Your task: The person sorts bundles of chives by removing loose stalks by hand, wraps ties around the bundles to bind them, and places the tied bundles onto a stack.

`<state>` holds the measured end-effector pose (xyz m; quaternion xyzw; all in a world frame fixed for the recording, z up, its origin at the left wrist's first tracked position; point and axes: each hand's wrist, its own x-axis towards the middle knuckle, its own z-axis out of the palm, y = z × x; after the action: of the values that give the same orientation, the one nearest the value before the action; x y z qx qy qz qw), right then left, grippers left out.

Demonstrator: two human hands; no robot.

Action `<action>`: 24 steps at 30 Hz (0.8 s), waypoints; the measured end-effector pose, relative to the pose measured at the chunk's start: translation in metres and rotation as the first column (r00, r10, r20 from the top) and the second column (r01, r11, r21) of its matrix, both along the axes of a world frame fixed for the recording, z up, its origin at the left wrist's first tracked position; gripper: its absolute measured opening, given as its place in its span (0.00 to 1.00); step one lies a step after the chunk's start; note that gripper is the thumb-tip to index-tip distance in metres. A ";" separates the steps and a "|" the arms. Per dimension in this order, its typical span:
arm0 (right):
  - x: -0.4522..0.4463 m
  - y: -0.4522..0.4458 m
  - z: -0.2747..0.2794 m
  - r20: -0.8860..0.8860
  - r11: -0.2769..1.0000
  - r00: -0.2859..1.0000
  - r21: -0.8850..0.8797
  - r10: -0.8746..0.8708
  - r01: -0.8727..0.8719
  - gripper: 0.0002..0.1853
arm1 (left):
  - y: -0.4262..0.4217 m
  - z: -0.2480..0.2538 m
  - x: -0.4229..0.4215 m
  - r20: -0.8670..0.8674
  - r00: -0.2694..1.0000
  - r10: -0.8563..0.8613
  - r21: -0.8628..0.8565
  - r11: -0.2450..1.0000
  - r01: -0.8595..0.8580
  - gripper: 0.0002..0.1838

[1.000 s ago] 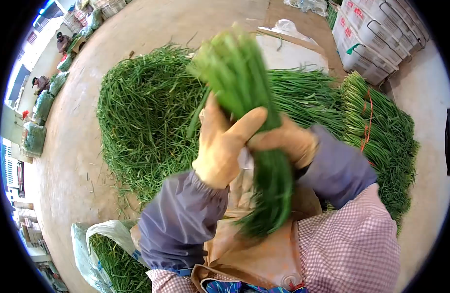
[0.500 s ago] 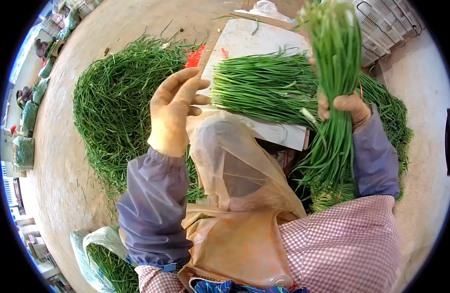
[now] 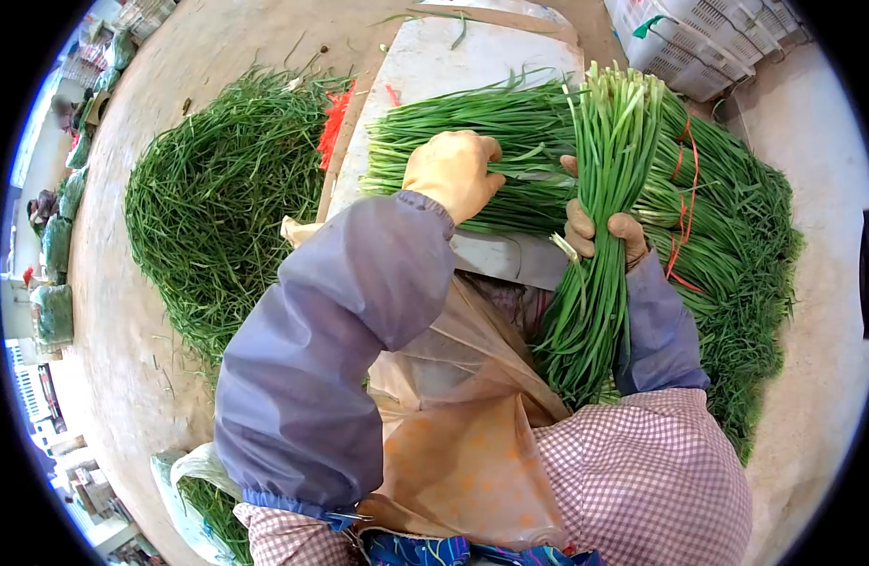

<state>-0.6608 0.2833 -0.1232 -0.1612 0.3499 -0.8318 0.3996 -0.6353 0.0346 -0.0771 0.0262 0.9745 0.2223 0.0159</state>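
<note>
A thick bunch of garlic chives point(image 3: 618, 141) stands upright in my gloved right hand point(image 3: 631, 236), pale cut ends at the top and green leaves hanging below. The fingers wrap round its middle. My gloved left hand point(image 3: 453, 172) is over a layer of loose chives point(image 3: 529, 113) on the white board point(image 3: 444, 57). Its thumb and fingers point toward the bunch, somewhat bent and apart, and nothing shows between them. One short pale stalk point(image 3: 565, 247) sticks out beside the right hand's fingers.
Tied chive bundles with red bands point(image 3: 685, 217) are stacked at the right. A big heap of loose greens point(image 3: 199, 208) covers the floor at left. Red ties point(image 3: 334, 127) hang at the board's left edge. White crates point(image 3: 685, 57) stand at the back right; a bag of greens point(image 3: 203, 500) sits lower left.
My right hand has lowered the bunch and drawn it a little to the left. My left hand has swung right, from the board's left edge to above the loose chives.
</note>
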 end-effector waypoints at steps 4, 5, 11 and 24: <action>-0.003 -0.002 -0.015 0.067 0.996 0.997 -0.085 0.028 -0.022 0.52 | 0.015 -0.010 -0.016 0.015 0.999 -0.046 -0.111 0.993 0.047 0.17; -0.005 -0.004 -0.017 0.079 0.993 0.996 -0.116 0.037 -0.028 0.52 | 0.016 -0.012 -0.019 0.022 0.998 -0.054 -0.137 0.989 0.057 0.16; -0.017 -0.008 -0.030 0.128 0.965 0.988 -0.256 0.087 -0.052 0.52 | 0.016 -0.027 -0.028 0.050 0.997 0.063 -0.017 0.998 -0.062 0.10; -0.024 -0.041 -0.025 0.082 0.937 0.996 -0.348 0.041 -0.010 0.51 | 0.002 -0.032 -0.025 0.035 0.965 0.259 0.253 0.932 -0.259 0.09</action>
<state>-0.6852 0.2425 -0.1478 -0.1971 0.1777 -0.8814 0.3907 -0.6603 0.0367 -0.1087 -0.1004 0.9326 0.3463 -0.0167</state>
